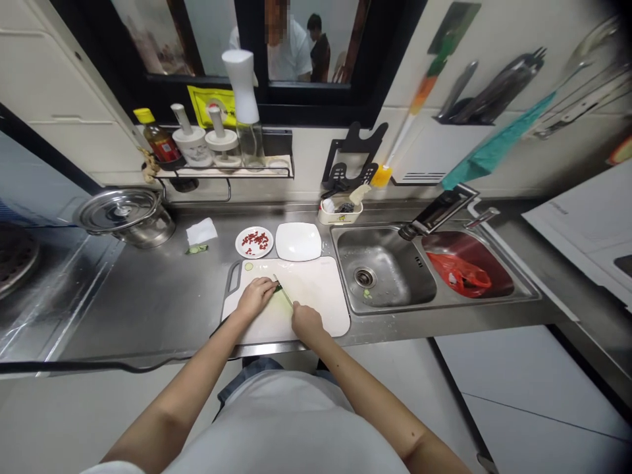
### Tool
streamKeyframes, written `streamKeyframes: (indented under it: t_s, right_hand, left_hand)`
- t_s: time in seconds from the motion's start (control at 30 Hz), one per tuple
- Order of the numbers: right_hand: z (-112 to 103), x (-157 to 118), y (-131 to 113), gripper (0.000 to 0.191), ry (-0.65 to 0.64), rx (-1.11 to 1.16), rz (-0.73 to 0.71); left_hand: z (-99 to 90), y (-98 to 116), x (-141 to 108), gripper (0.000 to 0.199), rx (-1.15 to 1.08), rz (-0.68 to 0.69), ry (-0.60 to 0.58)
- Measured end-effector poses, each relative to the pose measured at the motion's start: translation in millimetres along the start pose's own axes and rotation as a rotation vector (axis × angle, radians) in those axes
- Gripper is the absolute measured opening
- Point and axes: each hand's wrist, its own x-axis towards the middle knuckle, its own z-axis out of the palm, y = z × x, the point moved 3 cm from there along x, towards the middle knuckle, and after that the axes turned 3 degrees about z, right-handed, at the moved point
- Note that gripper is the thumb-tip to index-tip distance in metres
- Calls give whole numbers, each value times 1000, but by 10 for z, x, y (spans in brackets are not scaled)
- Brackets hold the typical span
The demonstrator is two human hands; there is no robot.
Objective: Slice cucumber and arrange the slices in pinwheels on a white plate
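A white cutting board [320, 289] lies on the steel counter in front of me. My right hand [307, 324] is wrapped round the handle of a knife [285, 289], whose blade points up and left over the board. Under the fingers of my left hand [257, 296] is a green vegetable [278, 287], mostly hidden, right beside the blade. A pale round slice [249, 266] rests at the board's upper left. Just behind the board are a white plate with red pieces [254, 242] and a bare white square plate [298, 241].
To the right is a double sink [390, 270] with green scraps and a red plastic bag [459, 274] in it. A lidded steel pot [143, 220] and a white tissue [201, 232] are at left. A holder [340, 216] stands behind the sink's edge.
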Motion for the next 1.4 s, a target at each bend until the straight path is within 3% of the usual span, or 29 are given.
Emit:
streamKeyframes:
  t_s: [0.23, 0.83, 1.4]
  right_hand:
    - [54, -106, 87, 30, -24, -5, 18]
    - [-61, 303, -141, 31, 25, 70, -11]
    - [71, 10, 65, 30, -9, 14, 19]
  left_hand:
    - [24, -1, -22, 26, 19, 16, 32]
    - [-2, 28, -31, 28, 33, 23, 7]
    - [17, 19, -33, 26, 9, 9, 28]
